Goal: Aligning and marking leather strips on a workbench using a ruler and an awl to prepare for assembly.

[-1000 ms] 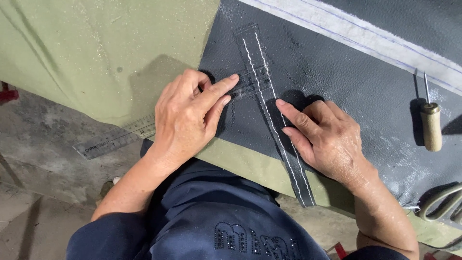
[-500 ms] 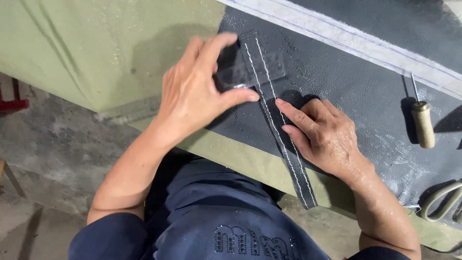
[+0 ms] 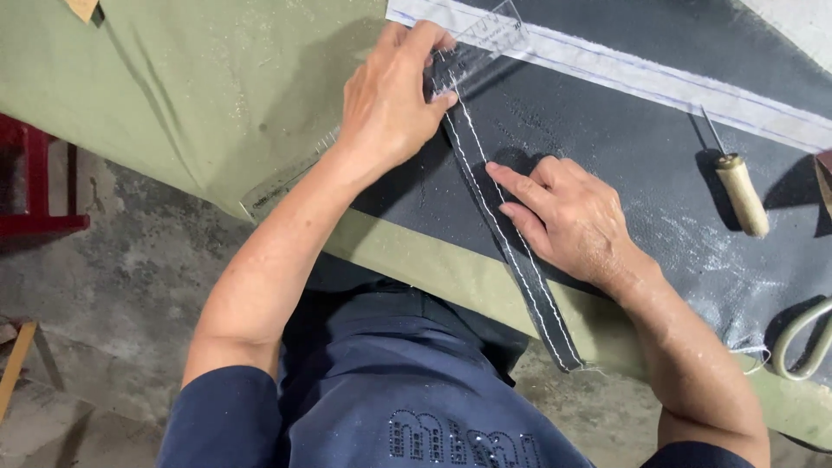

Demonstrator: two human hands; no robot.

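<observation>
On dark fabric [image 3: 607, 130], white-stitched strap [image 3: 511, 243] lies flat under both hands.

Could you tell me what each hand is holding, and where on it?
Left hand presses the clear ruler flat near its middle. Right hand pins the stitched strap mid-length with fingertips. Nothing is gripped.

I count two hands [image 3: 390, 104], one clear ruler [image 3: 472, 48], one stitched strip [image 3: 511, 251], one awl [image 3: 741, 191], lower-right scissors [image 3: 802, 338].
</observation>
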